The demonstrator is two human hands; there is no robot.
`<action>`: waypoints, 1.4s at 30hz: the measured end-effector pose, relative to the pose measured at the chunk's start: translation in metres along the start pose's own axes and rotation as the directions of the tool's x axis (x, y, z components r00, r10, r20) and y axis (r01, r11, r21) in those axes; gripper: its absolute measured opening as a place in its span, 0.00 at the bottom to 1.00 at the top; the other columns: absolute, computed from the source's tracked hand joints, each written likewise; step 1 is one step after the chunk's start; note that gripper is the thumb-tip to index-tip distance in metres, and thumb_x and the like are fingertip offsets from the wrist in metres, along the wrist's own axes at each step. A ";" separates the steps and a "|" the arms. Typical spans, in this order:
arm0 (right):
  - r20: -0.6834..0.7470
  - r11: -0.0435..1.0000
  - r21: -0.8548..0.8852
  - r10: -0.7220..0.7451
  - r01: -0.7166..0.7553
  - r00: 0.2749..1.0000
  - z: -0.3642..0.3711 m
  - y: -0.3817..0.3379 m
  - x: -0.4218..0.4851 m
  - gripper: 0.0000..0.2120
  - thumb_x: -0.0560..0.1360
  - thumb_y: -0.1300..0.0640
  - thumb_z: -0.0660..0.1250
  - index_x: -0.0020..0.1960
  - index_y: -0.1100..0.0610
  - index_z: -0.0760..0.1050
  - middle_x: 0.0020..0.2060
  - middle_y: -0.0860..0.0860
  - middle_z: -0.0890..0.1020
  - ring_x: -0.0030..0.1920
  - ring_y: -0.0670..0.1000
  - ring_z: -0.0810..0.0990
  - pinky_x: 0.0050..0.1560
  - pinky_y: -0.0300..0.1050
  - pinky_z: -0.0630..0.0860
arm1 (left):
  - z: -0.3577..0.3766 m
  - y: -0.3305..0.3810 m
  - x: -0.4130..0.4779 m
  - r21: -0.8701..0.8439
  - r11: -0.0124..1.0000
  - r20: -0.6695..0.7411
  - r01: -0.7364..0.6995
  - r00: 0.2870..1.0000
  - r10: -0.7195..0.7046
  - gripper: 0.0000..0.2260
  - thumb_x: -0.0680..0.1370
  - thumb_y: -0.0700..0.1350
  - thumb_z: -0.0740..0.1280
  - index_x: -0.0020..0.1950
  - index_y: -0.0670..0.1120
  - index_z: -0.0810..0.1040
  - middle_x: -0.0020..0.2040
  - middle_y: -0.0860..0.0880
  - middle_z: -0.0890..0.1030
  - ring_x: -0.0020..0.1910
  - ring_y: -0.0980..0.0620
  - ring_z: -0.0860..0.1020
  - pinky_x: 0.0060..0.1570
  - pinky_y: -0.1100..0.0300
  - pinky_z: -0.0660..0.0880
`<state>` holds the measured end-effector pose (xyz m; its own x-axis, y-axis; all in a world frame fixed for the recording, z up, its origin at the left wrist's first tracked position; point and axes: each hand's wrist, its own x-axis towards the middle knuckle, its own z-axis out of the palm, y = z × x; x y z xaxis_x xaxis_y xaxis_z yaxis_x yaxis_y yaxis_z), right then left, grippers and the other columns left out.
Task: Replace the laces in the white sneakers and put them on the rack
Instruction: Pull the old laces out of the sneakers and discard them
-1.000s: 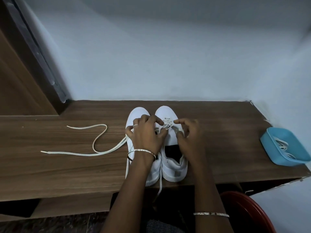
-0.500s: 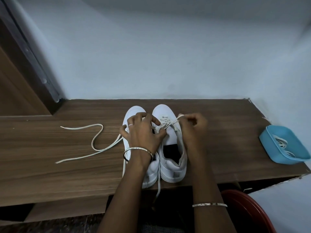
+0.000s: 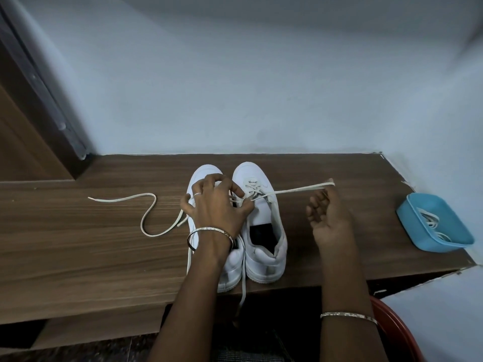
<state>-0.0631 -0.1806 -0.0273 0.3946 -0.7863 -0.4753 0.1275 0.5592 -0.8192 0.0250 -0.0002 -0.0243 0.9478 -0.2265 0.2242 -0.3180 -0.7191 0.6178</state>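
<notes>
1. Far left of the right sneaker [image 3: 264,244]: slack tail of the lace [image 3: 146,212] snaking over the desk [image 3: 78,244]. Beside it, a second strand, now only a short stub where a second ago it reached well out to the left.
2. Just left of the right sneaker: left hand [image 3: 217,205] draped over the toe of the left sneaker [image 3: 206,173], fingers curled. Thumb and forefinger appear to pinch the lace at the eyelets.
3. The right sneaker itself: upright on the desk, touching its partner, heel toward the person, laced only across the front eyelets.
4. Right of it: right hand [image 3: 326,218] raised, pinching the lace end between thumb and forefinger, other fingers loosely curled. Half a second ago close against the shoe, now well apart, with the lace stretched taut.
5. Judged from that: one length drawn through, most eyelets still to do, racking not yet begun.
6. Far right: blue tray [image 3: 410,218] holding more laces.
</notes>
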 end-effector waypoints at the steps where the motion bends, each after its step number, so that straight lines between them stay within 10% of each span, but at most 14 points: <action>1: -0.006 1.000 -0.005 -0.003 0.003 1.000 -0.005 -0.002 0.002 0.11 0.75 0.46 0.71 0.48 0.53 0.78 0.40 0.47 0.81 0.41 0.44 0.80 0.39 0.40 0.76 | 0.000 0.000 0.000 -0.003 1.000 0.004 0.004 1.000 -0.004 0.08 0.66 0.57 0.72 0.39 0.57 0.78 0.61 0.59 0.74 0.67 0.52 0.66 0.67 0.42 0.55; 9: -0.057 0.981 0.195 0.035 -0.024 0.998 -0.036 -0.017 0.004 0.10 0.75 0.51 0.73 0.41 0.55 0.76 0.30 0.47 0.79 0.31 0.43 0.78 0.29 0.34 0.76 | -0.002 0.000 0.000 -0.001 1.000 0.002 0.022 1.000 -0.022 0.06 0.66 0.57 0.72 0.36 0.58 0.78 0.62 0.59 0.75 0.68 0.52 0.65 0.66 0.43 0.54; 20: -0.195 0.781 0.607 -0.035 0.148 0.980 -0.082 -0.042 0.006 0.13 0.79 0.51 0.67 0.49 0.62 0.75 0.42 0.55 0.80 0.47 0.53 0.84 0.50 0.52 0.84 | -0.003 -0.002 0.001 -0.009 0.999 -0.001 0.034 0.999 -0.034 0.07 0.66 0.58 0.72 0.35 0.58 0.78 0.62 0.59 0.75 0.67 0.53 0.65 0.65 0.43 0.54; 29: -0.105 0.969 -0.019 -0.246 0.245 0.964 -0.057 -0.035 0.000 0.04 0.75 0.64 0.70 0.43 0.57 0.78 0.35 0.53 0.81 0.33 0.49 0.80 0.35 0.39 0.77 | -0.004 0.005 -0.001 -0.022 0.999 0.014 0.027 1.000 -0.026 0.08 0.67 0.58 0.71 0.31 0.60 0.74 0.59 0.59 0.77 0.67 0.51 0.67 0.66 0.41 0.56; 42: 0.496 0.467 -0.635 -0.363 0.615 0.788 0.040 0.032 -0.040 0.08 0.69 0.53 0.76 0.47 0.51 0.81 0.37 0.45 0.82 0.35 0.43 0.80 0.41 0.42 0.78 | -0.003 -0.004 0.005 -0.034 0.998 0.050 -0.045 0.998 0.046 0.07 0.80 0.53 0.62 0.48 0.56 0.80 0.42 0.58 0.81 0.58 0.51 0.76 0.65 0.43 0.54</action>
<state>-0.0381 -0.1209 -0.0216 0.7165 -0.6927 0.0821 -0.2756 -0.3892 -0.8790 0.0306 0.0040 -0.0232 0.9320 -0.2919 0.2149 -0.3606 -0.6856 0.6325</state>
